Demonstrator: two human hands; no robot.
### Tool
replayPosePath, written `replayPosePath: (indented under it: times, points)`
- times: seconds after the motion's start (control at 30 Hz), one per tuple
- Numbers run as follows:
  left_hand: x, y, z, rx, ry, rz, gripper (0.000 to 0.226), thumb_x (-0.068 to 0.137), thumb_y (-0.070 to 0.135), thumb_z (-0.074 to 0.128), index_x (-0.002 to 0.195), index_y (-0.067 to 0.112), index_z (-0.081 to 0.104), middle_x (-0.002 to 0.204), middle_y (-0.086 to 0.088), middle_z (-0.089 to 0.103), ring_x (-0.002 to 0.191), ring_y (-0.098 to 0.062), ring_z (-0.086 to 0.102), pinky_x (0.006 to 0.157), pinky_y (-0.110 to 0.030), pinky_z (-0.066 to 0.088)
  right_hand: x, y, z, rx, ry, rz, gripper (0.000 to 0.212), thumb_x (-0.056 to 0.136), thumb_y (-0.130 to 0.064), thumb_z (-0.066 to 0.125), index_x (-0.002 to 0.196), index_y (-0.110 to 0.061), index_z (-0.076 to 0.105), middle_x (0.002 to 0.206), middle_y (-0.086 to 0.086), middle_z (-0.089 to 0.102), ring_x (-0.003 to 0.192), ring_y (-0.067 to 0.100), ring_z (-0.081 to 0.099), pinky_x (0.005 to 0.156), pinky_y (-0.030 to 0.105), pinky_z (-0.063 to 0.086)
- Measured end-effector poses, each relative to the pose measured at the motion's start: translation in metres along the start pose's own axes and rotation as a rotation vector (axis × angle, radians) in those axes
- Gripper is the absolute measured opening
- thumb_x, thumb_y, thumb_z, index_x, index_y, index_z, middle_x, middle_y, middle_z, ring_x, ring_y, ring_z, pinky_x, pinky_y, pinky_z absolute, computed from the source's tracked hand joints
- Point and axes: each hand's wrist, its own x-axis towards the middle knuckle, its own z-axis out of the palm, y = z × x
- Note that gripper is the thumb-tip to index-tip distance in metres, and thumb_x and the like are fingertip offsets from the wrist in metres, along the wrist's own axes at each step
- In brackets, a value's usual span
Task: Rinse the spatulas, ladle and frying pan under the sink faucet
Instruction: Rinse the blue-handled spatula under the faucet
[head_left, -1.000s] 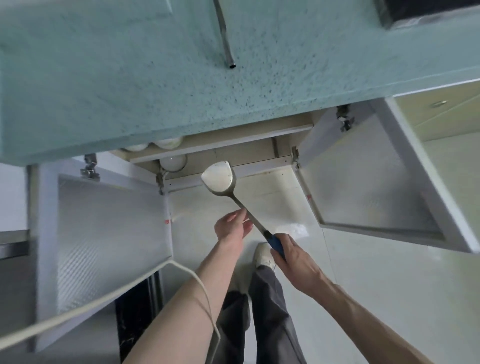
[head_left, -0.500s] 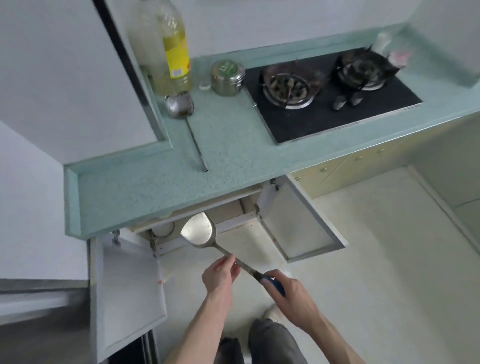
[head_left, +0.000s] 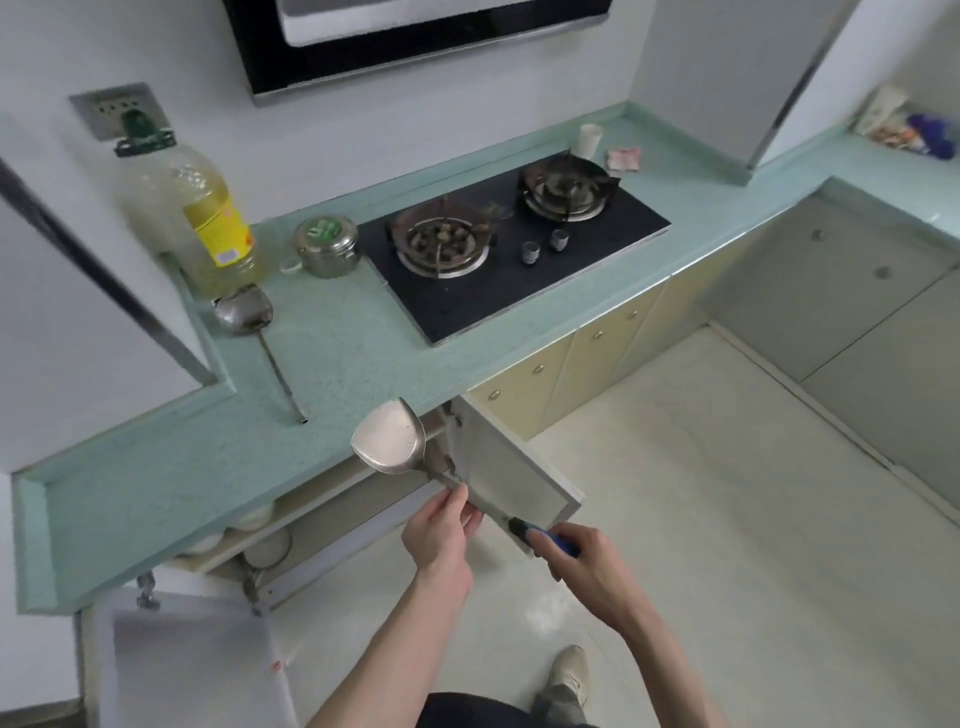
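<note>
I hold a steel spatula (head_left: 390, 437) with a blue handle in front of the open lower cabinet, its blade up near the counter edge. My right hand (head_left: 584, 564) grips the blue handle. My left hand (head_left: 440, 530) pinches the metal shaft below the blade. A steel ladle (head_left: 244, 310) lies on the teal counter (head_left: 337, 358) at the left, its handle pointing toward me. No sink, faucet or frying pan is in view.
Two cabinet doors (head_left: 511, 478) stand open below the counter, with bowls (head_left: 262, 545) on the shelf inside. An oil bottle (head_left: 202, 218), a steel tin (head_left: 326, 247) and a gas hob (head_left: 498, 234) sit on the counter. Pale floor stretches to the right.
My view has risen from the cabinet to the whole counter and hob. Both hands keep hold of the spatula, which has lifted slightly toward the counter edge.
</note>
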Motion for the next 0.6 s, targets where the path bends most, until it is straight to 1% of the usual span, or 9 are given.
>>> replayPosePath:
  times: [0.07, 0.13, 0.2, 0.27, 0.37, 0.43, 0.53, 0.6]
  points:
    - [-0.008, -0.010, 0.031, 0.022, -0.013, 0.015, 0.007, 0.088, -0.002, 0.076, 0.093, 0.001, 0.072, 0.092, -0.017, 0.077, 0.079, -0.024, 0.075, 0.085, -0.038, 0.060, 0.003, 0.004, -0.032, 0.035, 0.027, -0.028, 0.049, 0.092, -0.061, 0.061, 0.080, -0.014, 0.067, 0.059, -0.008, 0.052, 0.053, 0.012, 0.039, 0.052, 0.025, 0.031]
    - [-0.015, -0.022, 0.063, 0.047, -0.023, 0.032, 0.009, 0.087, 0.000, 0.078, 0.094, 0.002, 0.072, 0.093, -0.018, 0.077, 0.080, -0.025, 0.075, 0.080, -0.035, 0.060, 0.006, 0.011, -0.063, 0.071, 0.056, -0.047, 0.045, 0.093, -0.056, 0.065, 0.078, -0.013, 0.068, 0.060, -0.007, 0.050, 0.053, 0.012, 0.037, 0.051, 0.025, 0.029]
    - [-0.023, -0.036, 0.093, 0.063, -0.032, 0.044, 0.010, 0.087, -0.001, 0.077, 0.093, 0.003, 0.071, 0.089, -0.017, 0.076, 0.074, -0.021, 0.075, 0.073, -0.031, 0.059, 0.009, 0.020, -0.092, 0.090, 0.085, -0.057, 0.043, 0.091, -0.053, 0.067, 0.078, -0.013, 0.067, 0.060, -0.006, 0.048, 0.054, 0.012, 0.036, 0.052, 0.027, 0.028]
    - [-0.031, -0.051, 0.124, 0.054, -0.053, 0.051, 0.011, 0.087, -0.002, 0.077, 0.095, 0.001, 0.070, 0.086, -0.017, 0.075, 0.069, -0.020, 0.074, 0.071, -0.030, 0.059, 0.013, 0.031, -0.121, 0.111, 0.112, -0.064, 0.043, 0.089, -0.053, 0.067, 0.078, -0.012, 0.066, 0.060, -0.006, 0.047, 0.055, 0.012, 0.035, 0.054, 0.030, 0.028]
    - [-0.044, -0.076, 0.169, 0.042, -0.096, 0.055, 0.018, 0.088, -0.001, 0.076, 0.105, -0.004, 0.071, 0.089, -0.017, 0.075, 0.081, -0.027, 0.074, 0.080, -0.038, 0.060, 0.017, 0.045, -0.162, 0.147, 0.143, -0.058, 0.045, 0.090, -0.051, 0.068, 0.078, -0.008, 0.064, 0.060, -0.006, 0.044, 0.054, 0.013, 0.034, 0.053, 0.030, 0.026]
    - [-0.053, -0.095, 0.201, 0.061, -0.129, 0.054, 0.021, 0.089, 0.000, 0.075, 0.109, -0.005, 0.071, 0.090, -0.014, 0.076, 0.083, -0.026, 0.074, 0.083, -0.041, 0.058, 0.019, 0.056, -0.191, 0.166, 0.169, -0.059, 0.042, 0.091, -0.048, 0.069, 0.078, -0.008, 0.065, 0.059, -0.006, 0.046, 0.053, 0.012, 0.034, 0.051, 0.028, 0.027]
    - [-0.064, -0.121, 0.246, 0.075, -0.181, 0.066, 0.018, 0.088, -0.001, 0.076, 0.105, -0.006, 0.072, 0.089, -0.015, 0.075, 0.081, -0.025, 0.073, 0.072, -0.030, 0.062, 0.019, 0.073, -0.232, 0.192, 0.219, -0.053, 0.038, 0.092, -0.042, 0.070, 0.076, -0.008, 0.066, 0.057, -0.007, 0.048, 0.050, 0.012, 0.035, 0.049, 0.027, 0.027]
    - [-0.070, -0.137, 0.273, 0.102, -0.225, 0.068, 0.015, 0.087, -0.001, 0.077, 0.101, -0.005, 0.073, 0.089, -0.016, 0.075, 0.078, -0.024, 0.073, 0.069, -0.028, 0.062, 0.019, 0.084, -0.256, 0.217, 0.252, -0.049, 0.038, 0.093, -0.041, 0.070, 0.073, -0.009, 0.065, 0.054, -0.009, 0.047, 0.050, 0.013, 0.034, 0.049, 0.027, 0.027]
